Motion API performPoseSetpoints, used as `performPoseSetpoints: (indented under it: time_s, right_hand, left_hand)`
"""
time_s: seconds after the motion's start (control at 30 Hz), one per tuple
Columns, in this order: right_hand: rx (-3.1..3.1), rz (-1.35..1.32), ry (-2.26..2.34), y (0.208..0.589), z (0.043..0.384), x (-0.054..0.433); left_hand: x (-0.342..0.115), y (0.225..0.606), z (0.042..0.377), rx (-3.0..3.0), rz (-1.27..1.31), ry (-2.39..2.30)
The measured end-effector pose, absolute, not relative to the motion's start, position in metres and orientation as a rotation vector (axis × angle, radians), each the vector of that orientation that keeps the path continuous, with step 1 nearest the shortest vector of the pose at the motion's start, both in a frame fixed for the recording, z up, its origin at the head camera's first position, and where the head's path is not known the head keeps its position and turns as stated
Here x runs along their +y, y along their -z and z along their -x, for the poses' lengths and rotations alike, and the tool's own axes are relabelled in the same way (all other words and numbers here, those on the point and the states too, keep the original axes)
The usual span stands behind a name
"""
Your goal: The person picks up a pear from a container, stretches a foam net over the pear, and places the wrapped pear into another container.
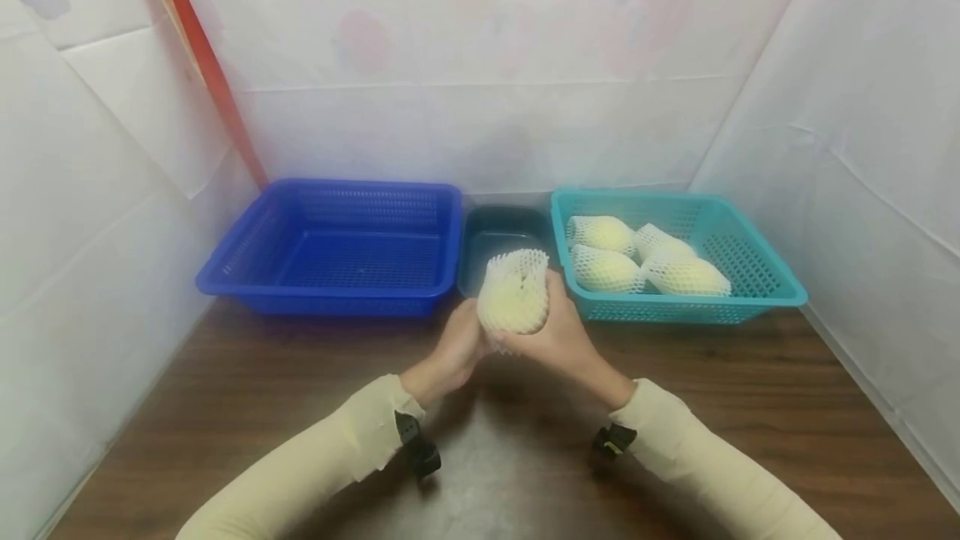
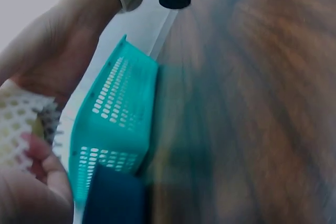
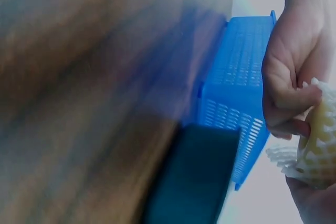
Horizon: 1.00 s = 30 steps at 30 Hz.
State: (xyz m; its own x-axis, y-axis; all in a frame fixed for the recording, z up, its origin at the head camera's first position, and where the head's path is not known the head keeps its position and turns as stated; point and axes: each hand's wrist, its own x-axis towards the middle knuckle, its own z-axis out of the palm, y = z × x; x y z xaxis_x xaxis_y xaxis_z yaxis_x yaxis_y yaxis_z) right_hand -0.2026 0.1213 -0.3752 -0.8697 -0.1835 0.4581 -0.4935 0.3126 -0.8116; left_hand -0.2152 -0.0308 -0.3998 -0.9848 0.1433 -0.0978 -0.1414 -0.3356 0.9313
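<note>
Both hands hold a yellow fruit in a white foam net (image 1: 514, 294) over the near side of a small dark tray (image 1: 472, 261). My right hand (image 1: 558, 336) grips the wrapped fruit from the right, its thumb across the near side. On the other side, my left hand (image 1: 456, 347) has curled fingers at the net's lower edge; in the right wrist view those fingers (image 3: 296, 100) pinch the net's edge beside bare yellow skin. Part of the fruit is hidden by the hands and net.
To the right, a teal basket (image 1: 750, 300) holds several net-wrapped yellow fruits (image 1: 606, 269). A blue basket (image 1: 337, 305) stands at the left, with the dark tray between the two. White sheeting (image 1: 480, 140) rises behind and at both sides of the wooden table (image 1: 300, 407).
</note>
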Motion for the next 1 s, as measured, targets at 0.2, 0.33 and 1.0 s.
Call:
performPoseSetpoints:
  time_s: [0.2, 0.33, 1.0]
  right_hand:
    - [-2.332, -0.65, -1.609, 0.348, 0.21, 0.134]
    - [-2.381, -0.608, -1.565, 0.319, 0.215, 0.146]
    - [-2.666, -0.502, -1.091, 0.258, 0.3, 0.234]
  left_hand:
    - [-0.041, 0.38, 0.214, 1.773, -0.164, -2.316]
    - [-0.053, 0.365, 0.22, 1.971, -0.325, -2.214]
    - [-0.145, 0.367, 0.276, 3.258, -0.692, -0.704]
